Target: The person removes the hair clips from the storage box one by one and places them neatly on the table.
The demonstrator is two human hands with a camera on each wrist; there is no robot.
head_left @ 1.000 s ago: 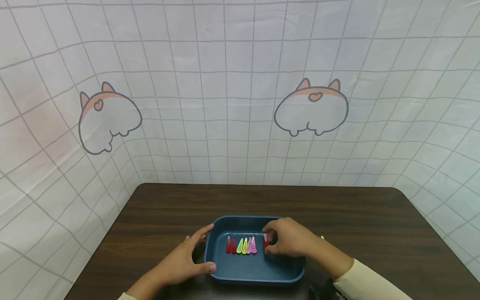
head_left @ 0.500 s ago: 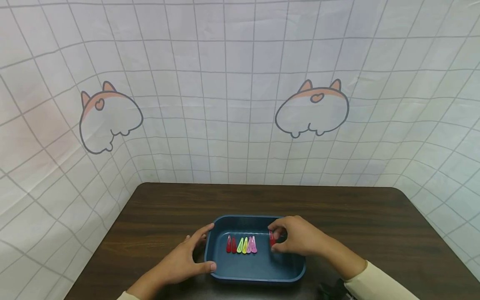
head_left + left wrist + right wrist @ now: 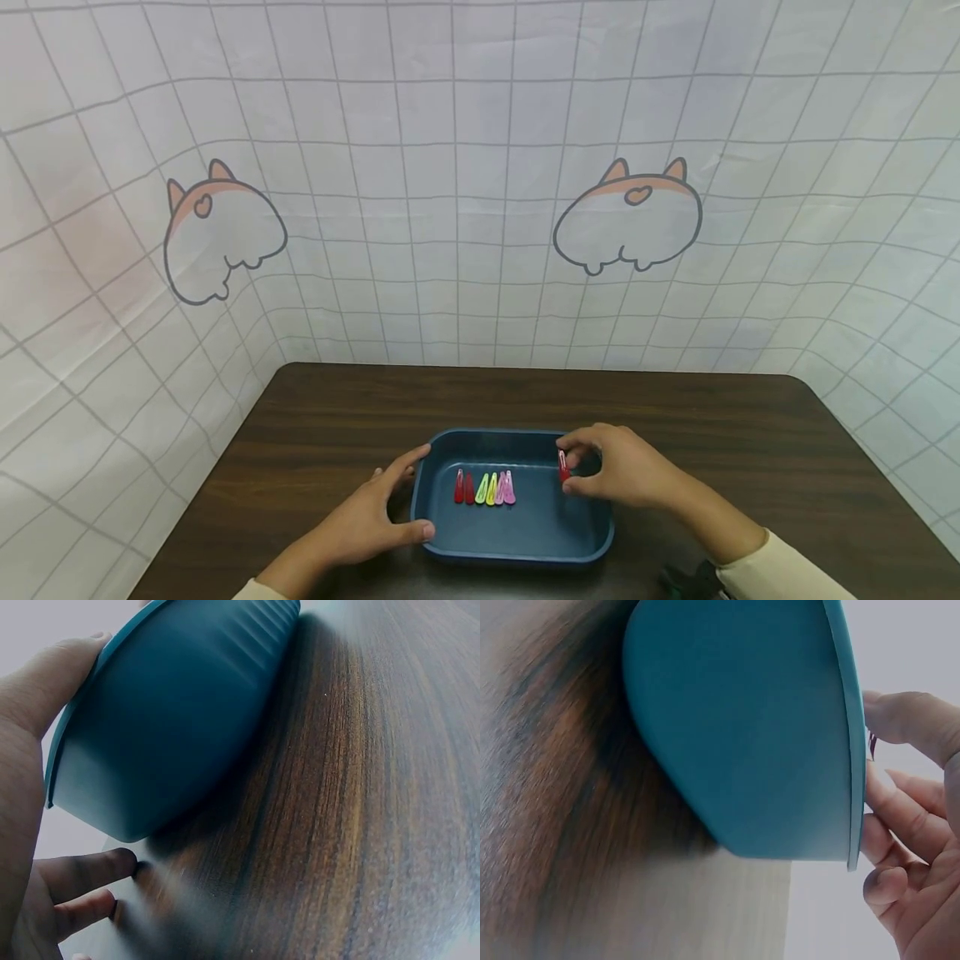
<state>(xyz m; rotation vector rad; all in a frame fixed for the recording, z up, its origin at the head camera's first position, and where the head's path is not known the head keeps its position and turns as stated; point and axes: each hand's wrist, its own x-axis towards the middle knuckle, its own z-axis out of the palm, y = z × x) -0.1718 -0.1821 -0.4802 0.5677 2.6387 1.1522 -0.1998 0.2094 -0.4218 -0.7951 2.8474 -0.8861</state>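
Observation:
A blue tray [image 3: 517, 557] stands on the dark wooden table in the head view. Inside it lies a row of snap hair clips: two red clips [image 3: 464, 487], a green-yellow clip [image 3: 482, 488], a yellow clip [image 3: 491, 489] and two pink clips [image 3: 505, 487]. My right hand [image 3: 626, 467] pinches another red hair clip [image 3: 564, 467] between thumb and fingers above the tray's right side. At the left end, my left hand [image 3: 367, 517] rests spread against the rim, thumb on the edge. In the left wrist view, its lower fingers [image 3: 90, 870] touch the table outside the tray.
The dark wood-grain table [image 3: 360, 408] extends around the tray. A black object [image 3: 697, 581], partly cut off by the frame, lies near the right sleeve. Behind the table hangs a white gridded cloth [image 3: 465, 250] with printed corgi rears.
My right hand has moved right and slightly up with the red hair clip, away from the row. The left hand stays at the tray's left end. The other clips lie as before.

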